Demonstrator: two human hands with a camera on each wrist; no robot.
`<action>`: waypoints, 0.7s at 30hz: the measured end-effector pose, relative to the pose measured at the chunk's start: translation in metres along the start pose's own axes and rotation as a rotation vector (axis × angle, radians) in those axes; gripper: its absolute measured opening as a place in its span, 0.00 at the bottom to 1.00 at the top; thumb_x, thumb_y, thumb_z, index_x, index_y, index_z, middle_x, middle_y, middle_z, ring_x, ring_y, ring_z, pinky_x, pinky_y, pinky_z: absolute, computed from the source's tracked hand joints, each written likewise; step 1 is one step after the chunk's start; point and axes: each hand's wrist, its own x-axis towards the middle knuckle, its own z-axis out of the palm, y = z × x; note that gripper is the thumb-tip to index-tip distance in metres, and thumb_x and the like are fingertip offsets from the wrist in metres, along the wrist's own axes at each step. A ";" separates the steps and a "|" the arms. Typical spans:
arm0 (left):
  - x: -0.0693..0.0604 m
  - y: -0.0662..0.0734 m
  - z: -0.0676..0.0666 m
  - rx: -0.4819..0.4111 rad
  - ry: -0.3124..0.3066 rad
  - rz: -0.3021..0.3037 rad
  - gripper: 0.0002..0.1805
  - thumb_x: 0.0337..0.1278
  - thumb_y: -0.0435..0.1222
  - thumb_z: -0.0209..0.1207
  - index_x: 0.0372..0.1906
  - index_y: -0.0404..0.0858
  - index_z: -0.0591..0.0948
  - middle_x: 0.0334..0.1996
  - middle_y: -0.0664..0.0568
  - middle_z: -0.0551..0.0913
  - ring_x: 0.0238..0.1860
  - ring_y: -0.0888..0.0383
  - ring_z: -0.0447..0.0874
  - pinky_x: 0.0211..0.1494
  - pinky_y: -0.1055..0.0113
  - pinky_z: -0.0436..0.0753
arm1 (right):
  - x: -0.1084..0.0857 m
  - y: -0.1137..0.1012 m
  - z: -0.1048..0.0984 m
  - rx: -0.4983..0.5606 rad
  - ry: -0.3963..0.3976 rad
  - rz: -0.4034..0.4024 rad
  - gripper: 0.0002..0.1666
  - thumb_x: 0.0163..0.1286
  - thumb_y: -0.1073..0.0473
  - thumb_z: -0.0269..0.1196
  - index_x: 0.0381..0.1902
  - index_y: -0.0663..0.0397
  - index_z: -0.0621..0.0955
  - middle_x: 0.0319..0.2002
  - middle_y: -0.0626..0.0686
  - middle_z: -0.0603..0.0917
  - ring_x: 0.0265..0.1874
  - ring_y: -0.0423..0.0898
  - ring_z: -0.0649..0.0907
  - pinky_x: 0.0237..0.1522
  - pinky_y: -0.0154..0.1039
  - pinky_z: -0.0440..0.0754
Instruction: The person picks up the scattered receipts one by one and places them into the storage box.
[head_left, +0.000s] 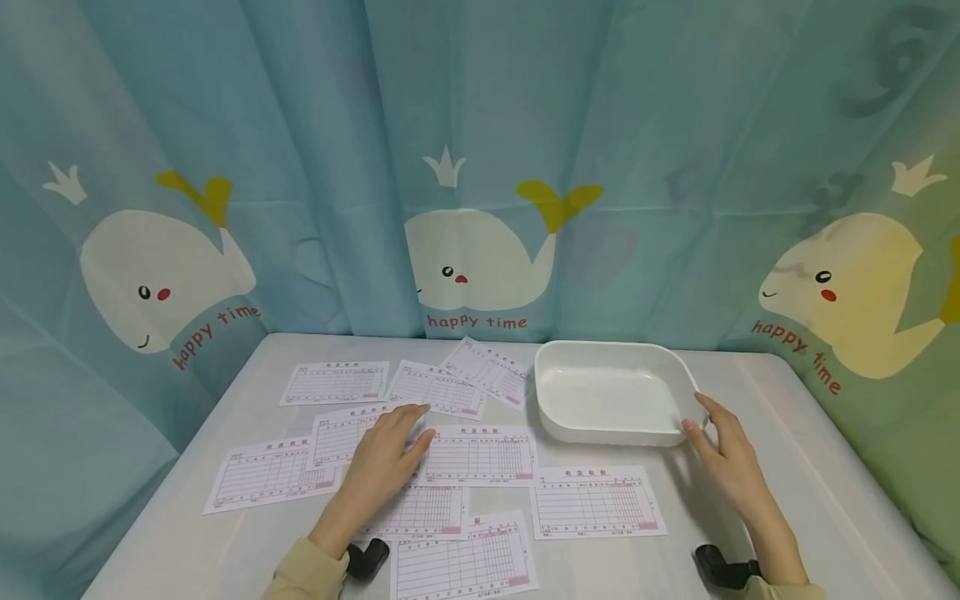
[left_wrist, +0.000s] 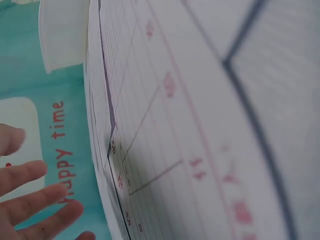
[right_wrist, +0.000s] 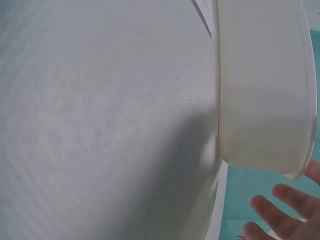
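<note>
Closest to me are my beige sleeves (head_left: 307, 571) and the dark, smooth pieces (head_left: 367, 558) at my wrists. My left hand (head_left: 378, 458) is slack and holds nothing, its fingers spread just over the printed slips (head_left: 598, 504). My right hand (head_left: 731, 462) is loose too, not gripping, with the thumb at the near right corner of the tray (head_left: 611, 398) and the other fingers past its end; I cannot tell whether the thumb presses.

The slips are thin, flat white rectangles, ruled in fine reddish lines with pink patches. Nine show: one lies near the table's front, several overlap around my left hand, which hides parts of them, and one sits alone in front of the tray. At the back left, three more reach across to the tray's side.

The tray is glossy white, a rounded oblong with a raised rim. Under it all the table (head_left: 600, 575) is white with a faint woven grain. Behind hangs a folded blue-green curtain (head_left: 480, 92) printed with pale whales and "happy time".
</note>
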 end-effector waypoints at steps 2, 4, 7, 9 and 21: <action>0.002 0.001 0.001 -0.004 -0.015 0.001 0.21 0.63 0.42 0.58 0.58 0.40 0.78 0.56 0.46 0.80 0.58 0.46 0.78 0.58 0.48 0.77 | 0.000 0.001 0.000 -0.010 -0.003 0.012 0.36 0.75 0.50 0.51 0.72 0.63 0.57 0.66 0.76 0.60 0.61 0.74 0.64 0.53 0.73 0.62; 0.004 0.002 0.001 -0.007 -0.038 -0.008 0.20 0.62 0.40 0.59 0.58 0.39 0.78 0.55 0.47 0.81 0.57 0.47 0.78 0.58 0.50 0.77 | 0.000 0.003 0.000 -0.014 -0.007 0.020 0.36 0.75 0.50 0.51 0.72 0.64 0.57 0.65 0.76 0.61 0.60 0.73 0.66 0.53 0.72 0.63; 0.008 0.002 0.002 -0.006 -0.072 -0.024 0.20 0.60 0.39 0.60 0.57 0.39 0.79 0.53 0.47 0.81 0.53 0.49 0.79 0.54 0.53 0.79 | 0.000 0.004 0.000 -0.006 -0.013 0.022 0.36 0.74 0.50 0.52 0.72 0.64 0.58 0.65 0.76 0.61 0.59 0.72 0.67 0.56 0.70 0.64; 0.011 0.001 0.003 -0.004 -0.093 -0.035 0.20 0.60 0.38 0.61 0.56 0.39 0.79 0.53 0.48 0.82 0.48 0.52 0.79 0.48 0.58 0.79 | 0.000 0.004 0.000 0.005 -0.015 0.019 0.36 0.74 0.51 0.52 0.71 0.65 0.58 0.65 0.76 0.62 0.59 0.72 0.69 0.57 0.69 0.65; 0.024 -0.004 0.007 -0.025 -0.191 -0.052 0.18 0.52 0.37 0.66 0.51 0.40 0.82 0.44 0.49 0.83 0.41 0.55 0.79 0.45 0.58 0.79 | 0.000 0.000 0.000 0.018 -0.047 0.087 0.36 0.75 0.49 0.50 0.72 0.65 0.58 0.66 0.77 0.61 0.58 0.73 0.72 0.56 0.66 0.71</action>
